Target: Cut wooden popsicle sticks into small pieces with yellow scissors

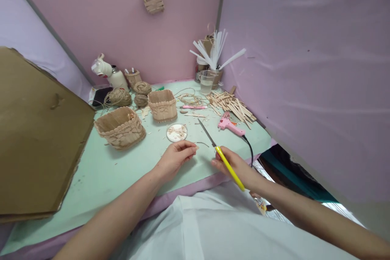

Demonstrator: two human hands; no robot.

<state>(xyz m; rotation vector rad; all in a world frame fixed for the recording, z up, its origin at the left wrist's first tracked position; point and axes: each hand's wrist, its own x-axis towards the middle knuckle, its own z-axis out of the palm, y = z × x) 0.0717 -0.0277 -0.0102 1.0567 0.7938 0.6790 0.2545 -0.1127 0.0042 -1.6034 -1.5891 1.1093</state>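
While the right hand (233,164) grips yellow-handled scissors (230,168) above the green tabletop (122,174), the left hand (177,157) pinches a small pale piece (196,148) between thumb and fingertips near a round dish (177,133).

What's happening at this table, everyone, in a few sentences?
A person sits or stands at a green-covered table. The right hand holds yellow-handled scissors, and the left hand pinches a small pale piece at the fingertips. Beyond the left hand is a round dish of small scraps, with two wooden baskets nearby. A pink glue gun and a pile of flat wooden sticks lie toward the right.
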